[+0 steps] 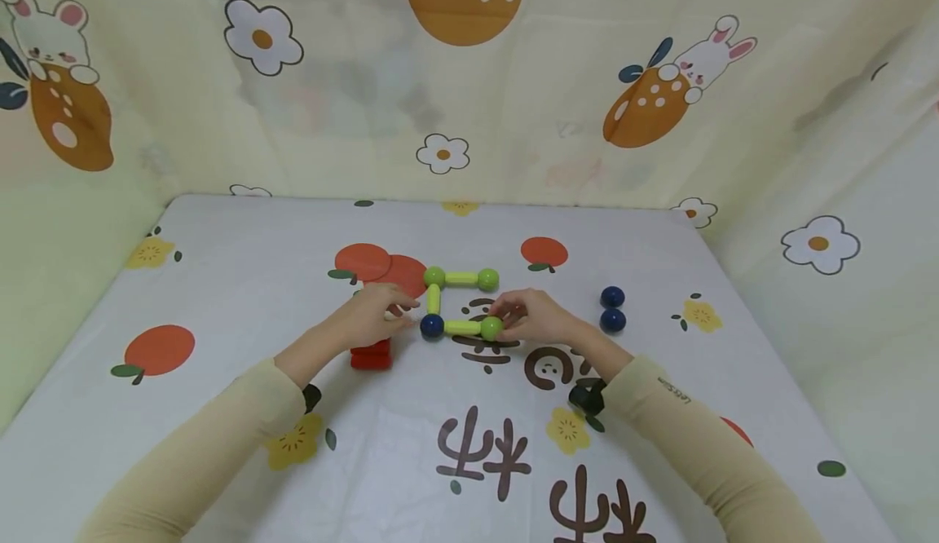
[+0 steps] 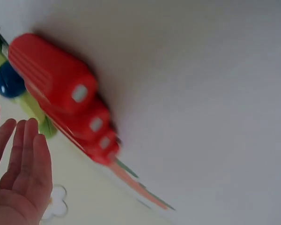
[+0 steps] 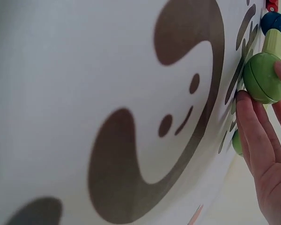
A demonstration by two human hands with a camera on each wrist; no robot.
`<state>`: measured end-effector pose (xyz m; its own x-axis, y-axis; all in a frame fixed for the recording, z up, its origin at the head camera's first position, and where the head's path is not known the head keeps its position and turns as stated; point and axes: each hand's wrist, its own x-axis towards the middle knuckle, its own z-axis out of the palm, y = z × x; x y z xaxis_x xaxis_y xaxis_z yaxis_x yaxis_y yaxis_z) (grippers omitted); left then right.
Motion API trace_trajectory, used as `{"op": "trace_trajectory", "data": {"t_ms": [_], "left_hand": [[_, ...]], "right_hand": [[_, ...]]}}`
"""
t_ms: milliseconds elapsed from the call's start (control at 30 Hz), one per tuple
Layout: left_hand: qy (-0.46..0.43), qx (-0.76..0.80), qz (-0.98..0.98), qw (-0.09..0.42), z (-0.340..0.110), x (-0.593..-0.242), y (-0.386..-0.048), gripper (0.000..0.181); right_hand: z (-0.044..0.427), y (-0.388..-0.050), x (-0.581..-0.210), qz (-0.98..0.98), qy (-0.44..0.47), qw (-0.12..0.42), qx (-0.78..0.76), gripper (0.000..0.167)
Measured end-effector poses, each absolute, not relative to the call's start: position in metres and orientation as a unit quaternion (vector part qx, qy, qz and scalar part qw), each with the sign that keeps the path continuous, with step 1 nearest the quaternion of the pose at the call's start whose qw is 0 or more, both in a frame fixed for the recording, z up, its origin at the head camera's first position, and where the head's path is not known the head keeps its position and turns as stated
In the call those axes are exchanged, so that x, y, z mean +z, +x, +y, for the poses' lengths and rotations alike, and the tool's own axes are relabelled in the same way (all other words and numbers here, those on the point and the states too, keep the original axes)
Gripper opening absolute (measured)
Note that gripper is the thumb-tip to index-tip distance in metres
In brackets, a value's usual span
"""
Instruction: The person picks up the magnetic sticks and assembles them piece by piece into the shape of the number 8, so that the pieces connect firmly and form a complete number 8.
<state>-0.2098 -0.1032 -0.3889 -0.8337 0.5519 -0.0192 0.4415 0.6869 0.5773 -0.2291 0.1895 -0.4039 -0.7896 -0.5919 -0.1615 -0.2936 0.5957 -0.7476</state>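
A toy built of light-green rods and balls lies on the table in a squared C shape. Its near left corner is a dark blue ball (image 1: 432,326), its near right end a green ball (image 1: 491,328). My right hand (image 1: 534,316) pinches that green ball; in the right wrist view the thumb lies on it and the fingers reach beneath. My left hand (image 1: 376,315) is just left of the blue ball, holding nothing; in the left wrist view its fingers are extended. Several red rods (image 2: 61,89) lie together below the left hand, partly hidden by it in the head view.
Two loose dark blue balls (image 1: 612,308) sit to the right of the right hand. The toy's far arm, a green rod (image 1: 461,279) with a ball at each end, points right. A patterned cloth (image 1: 469,412) covers the table, and a curtain (image 1: 352,103) hangs behind it.
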Motion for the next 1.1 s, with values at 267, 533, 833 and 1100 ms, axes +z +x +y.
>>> {"op": "trace_trajectory", "data": {"t_ms": [267, 533, 833, 1100], "left_hand": [[0.246, 0.282, 0.925, 0.067, -0.145, -0.391, -0.208, 0.027], [0.214, 0.247, 0.939, 0.109, -0.155, -0.395, -0.206, 0.028], [0.248, 0.216, 0.935, 0.129, -0.143, -0.402, -0.215, 0.022], [0.228, 0.228, 0.935, 0.148, -0.138, -0.395, -0.217, 0.018]], "right_hand": [[0.189, -0.227, -0.404, 0.869, -0.256, 0.195, -0.376, 0.031], [0.19, -0.227, -0.405, 0.868, -0.257, 0.194, -0.378, 0.03], [0.189, -0.225, -0.404, 0.871, -0.247, 0.195, -0.378, 0.031], [0.189, -0.225, -0.403, 0.872, -0.244, 0.195, -0.377, 0.032]]}}
